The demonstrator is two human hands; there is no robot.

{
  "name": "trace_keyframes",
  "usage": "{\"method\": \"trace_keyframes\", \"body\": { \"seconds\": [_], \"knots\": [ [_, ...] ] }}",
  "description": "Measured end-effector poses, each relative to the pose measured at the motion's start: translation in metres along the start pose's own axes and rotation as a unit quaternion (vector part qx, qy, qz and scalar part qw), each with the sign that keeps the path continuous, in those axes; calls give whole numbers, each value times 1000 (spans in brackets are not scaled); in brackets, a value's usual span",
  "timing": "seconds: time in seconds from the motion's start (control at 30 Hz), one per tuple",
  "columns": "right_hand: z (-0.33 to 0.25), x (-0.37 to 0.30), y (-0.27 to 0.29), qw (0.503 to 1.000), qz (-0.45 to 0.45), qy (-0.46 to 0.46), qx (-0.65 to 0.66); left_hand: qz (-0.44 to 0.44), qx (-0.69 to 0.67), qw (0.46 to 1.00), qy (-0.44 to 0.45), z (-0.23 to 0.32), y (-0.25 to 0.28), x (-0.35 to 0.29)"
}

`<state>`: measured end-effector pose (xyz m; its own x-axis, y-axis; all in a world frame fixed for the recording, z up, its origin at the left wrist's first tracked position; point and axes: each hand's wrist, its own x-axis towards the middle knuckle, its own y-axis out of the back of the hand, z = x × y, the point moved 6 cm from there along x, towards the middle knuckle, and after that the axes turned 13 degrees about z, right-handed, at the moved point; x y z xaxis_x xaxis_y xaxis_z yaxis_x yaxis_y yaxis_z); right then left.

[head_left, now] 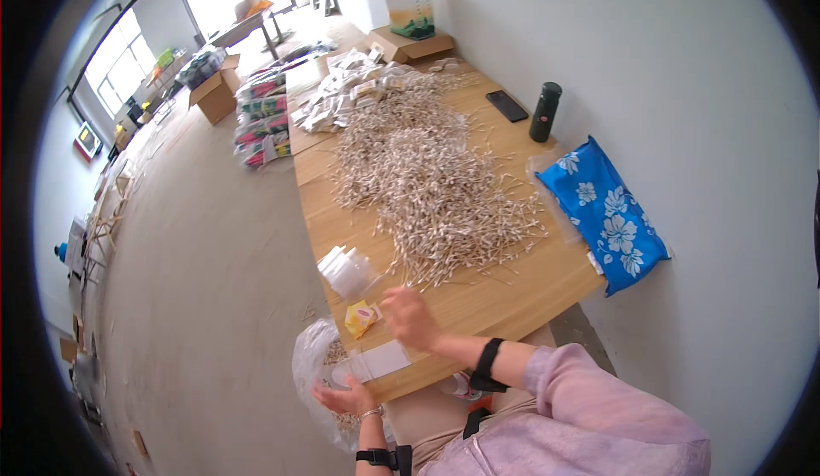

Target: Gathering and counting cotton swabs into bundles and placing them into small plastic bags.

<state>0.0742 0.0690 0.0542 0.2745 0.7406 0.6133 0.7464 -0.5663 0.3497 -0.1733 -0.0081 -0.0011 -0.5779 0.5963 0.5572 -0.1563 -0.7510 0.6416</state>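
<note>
My left hand (346, 398) is at the table's near left corner, its fingers stretched out beside a small clear plastic sleeve (343, 372). Next to the sleeve a white card-like piece (387, 360) lies flat near the table edge. Over the table, my right hand (410, 320) is closed with the fingers bent; whatever it may pinch is too small to make out. Just left of it are a few yellow cards (361, 317). Beyond these sits a stack of clear plastic bags (346, 273). A large heap of cotton swabs (436, 185) spreads over the table's middle.
Many filled white packets (342, 87) are piled at the far end. A phone (507, 106), a dark bottle (545, 112) and a blue flowered pouch (606, 217) line the wall side. A plastic bag with swabs (312, 352) hangs below the left corner. A cardboard box (215, 93) stands beyond.
</note>
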Motion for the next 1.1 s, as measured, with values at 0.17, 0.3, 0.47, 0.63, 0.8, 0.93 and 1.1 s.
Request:
{"method": "trace_keyframes", "body": {
  "seconds": [0.17, 0.3, 0.47, 0.63, 0.8, 0.93, 1.1],
  "knots": [
    [132, 37, 157, 904, 269, -136, -302, -190, -127, 959, -168, 98, -24, -29],
    [197, 44, 217, 836, 234, -321, -378, -333, -207, 885, -251, 155, -35, -67],
    [219, 47, 190, 912, 40, -222, -342, -393, -217, 828, -335, 212, -49, -99],
    [166, 39, 134, 968, 32, -157, -193, -382, -240, 823, -344, 230, -60, -97],
    [97, 18, 112, 987, -13, -65, -145, -366, -278, 835, -302, 216, -65, -97],
    [73, -14, 102, 975, -145, 34, -163, -315, -289, 864, -267, 217, -57, -92],
    [75, -28, 104, 938, -216, 144, -231, -328, -294, 860, -258, 207, -59, -91]
  ]
}}
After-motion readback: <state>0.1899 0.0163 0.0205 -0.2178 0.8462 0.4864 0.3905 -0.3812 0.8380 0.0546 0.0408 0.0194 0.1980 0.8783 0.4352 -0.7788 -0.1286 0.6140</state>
